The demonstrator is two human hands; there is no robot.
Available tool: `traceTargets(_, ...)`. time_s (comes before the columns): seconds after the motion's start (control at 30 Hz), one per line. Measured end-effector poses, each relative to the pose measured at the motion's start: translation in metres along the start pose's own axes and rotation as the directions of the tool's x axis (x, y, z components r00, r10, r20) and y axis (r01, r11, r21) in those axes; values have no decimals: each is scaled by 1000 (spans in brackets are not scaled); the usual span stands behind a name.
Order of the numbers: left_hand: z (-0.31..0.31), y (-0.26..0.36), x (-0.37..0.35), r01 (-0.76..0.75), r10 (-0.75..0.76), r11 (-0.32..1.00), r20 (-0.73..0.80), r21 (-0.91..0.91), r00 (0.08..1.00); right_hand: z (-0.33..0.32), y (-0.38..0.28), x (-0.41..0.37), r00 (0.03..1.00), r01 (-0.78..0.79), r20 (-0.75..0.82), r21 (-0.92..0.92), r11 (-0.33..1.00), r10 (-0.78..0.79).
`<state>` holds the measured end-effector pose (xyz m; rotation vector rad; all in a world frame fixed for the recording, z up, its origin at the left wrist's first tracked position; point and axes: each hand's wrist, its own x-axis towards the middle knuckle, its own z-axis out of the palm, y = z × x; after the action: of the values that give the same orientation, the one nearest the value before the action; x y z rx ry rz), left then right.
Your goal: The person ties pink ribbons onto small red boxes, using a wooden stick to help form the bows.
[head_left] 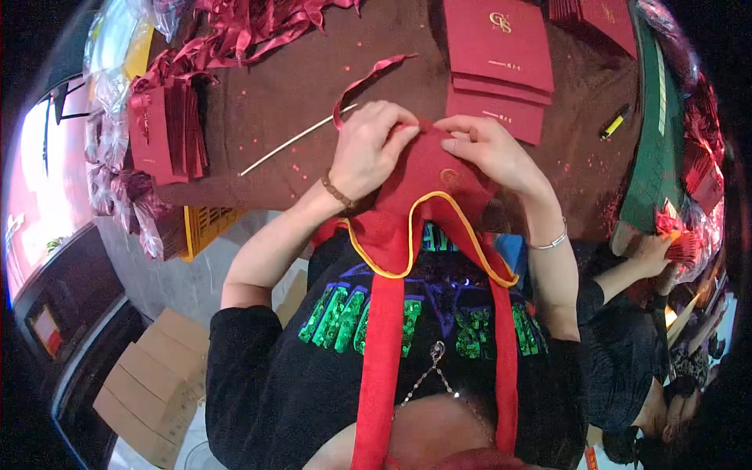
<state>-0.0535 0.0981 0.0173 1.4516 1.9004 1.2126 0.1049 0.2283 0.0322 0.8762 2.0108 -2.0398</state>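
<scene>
My left hand (370, 149) is closed, thumb and fingertips pinched together at the table's near edge. Facing it, my right hand (489, 153) is also pinched, its fingertips close to the left ones. Dark red material shows between them, but I cannot tell what exactly they grip. Just below lies the bib of a red apron (392, 243) with wavy yellow trim and a small gold emblem. A dark red ribbon (376, 74) curls out from behind my left hand. Beside that hand, a thin white stick (286, 146) lies slanted on the table.
Dark red printed paper bags (501, 47) are stacked ahead, with another upright bundle of bags (166, 133) at left. Loose ribbons (258, 31) pile at the back. A yellow-black marker (616, 121) lies right. Another person's hand (654, 254) holds red items. Cardboard boxes (153, 384) stand below left.
</scene>
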Motion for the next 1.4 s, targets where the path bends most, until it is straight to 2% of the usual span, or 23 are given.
traceTargets(0.07, -2, 3, 0, -66, 56, 990, 77, 122, 995, -1, -5, -1, 1000, -14, 3, 13, 1000, 14)
traceTargets(0.13, 1, 1, -1, -98, 89, 987, 70, 128, 994, -1, -5, -1, 999, -38, 7, 28, 999, 38)
traceTargets(0.2, 3, 3, -1, -111, 95, 975, 87, 194, 992, 0, -2, 0, 1000, 11, 14, 47, 999, -12)
traceTargets(0.33, 6, 7, 1, -61, 47, 983, 82, 175, 996, 0, -9, -3, 999, -34, 1, 25, 999, 34)
traceTargets(0.47, 10, 4, 2, -57, 49, 993, 73, 105, 996, 3, -3, -1, 999, 27, -33, 2, 1000, -27)
traceTargets(0.53, 8, 7, 1, -205, 198, 945, 53, 257, 979, 3, -1, 0, 997, 49, -58, -14, 999, -50)
traceTargets(0.57, 8, 6, 1, -231, 224, 927, 55, 297, 973, 3, 1, 1, 999, 35, -39, 25, 999, -34)
traceTargets(0.6, 8, 7, 2, -259, 253, 912, 62, 317, 965, 4, 5, 2, 1000, 17, -20, 67, 998, -16)
traceTargets(0.67, 9, 7, 0, -266, 247, 898, 99, 351, 964, 1, 17, 3, 1000, 12, -28, 14, 1000, -12)
traceTargets(0.73, 9, 10, 2, -267, 254, 905, 83, 330, 964, 7, 10, 1, 994, 81, -70, -74, 994, -86)
traceTargets(0.77, 8, 8, 4, -310, 299, 899, 85, 310, 951, 6, 3, 1, 997, 52, -46, -55, 997, -54)
traceTargets(0.8, 3, 13, 6, -282, 254, 902, 129, 327, 959, 12, 1, 3, 997, 71, -25, 244, 967, -67)
traceTargets(0.87, 0, 8, 6, -228, 195, 934, 143, 275, 970, 9, -2, 1, 999, 14, -45, -9, 1000, -14)
traceTargets(0.93, -2, 10, 9, -202, 147, 930, 191, 308, 971, 10, 0, 3, 994, 95, -45, -45, 995, -97)
traceTargets(0.97, -1, 7, 8, -148, 86, 950, 225, 274, 971, 8, -4, 2, 996, 67, -45, -151, 986, -75)
traceTargets(1.0, 0, 7, 6, -152, 87, 946, 226, 286, 970, 8, -3, 1, 995, 79, -44, -146, 986, -87)
traceTargets(1.07, 2, 8, 6, -145, 101, 964, 202, 221, 974, 7, 1, 2, 999, 17, -32, -38, 999, -18)
traceTargets(1.1, 2, 10, 7, -126, 83, 970, 207, 206, 975, 9, 2, -1, 997, 34, -70, 53, 998, -30)
traceTargets(1.2, -1, 12, 8, -88, 53, 981, 194, 174, 980, 9, 2, -1, 998, 32, -50, 10, 999, -31)
traceTargets(1.27, 0, 8, 6, -112, 87, 983, 170, 145, 982, 8, 3, 3, 999, 36, -26, 55, 998, -35)
traceTargets(1.33, 1, 10, 7, -83, 55, 985, 182, 153, 982, 8, 3, 1, 999, -21, -40, 58, 998, 23)
traceTargets(1.4, 2, 10, 6, -61, 33, 986, 180, 153, 983, 8, 5, 2, 1000, -9, -23, 83, 996, 11)
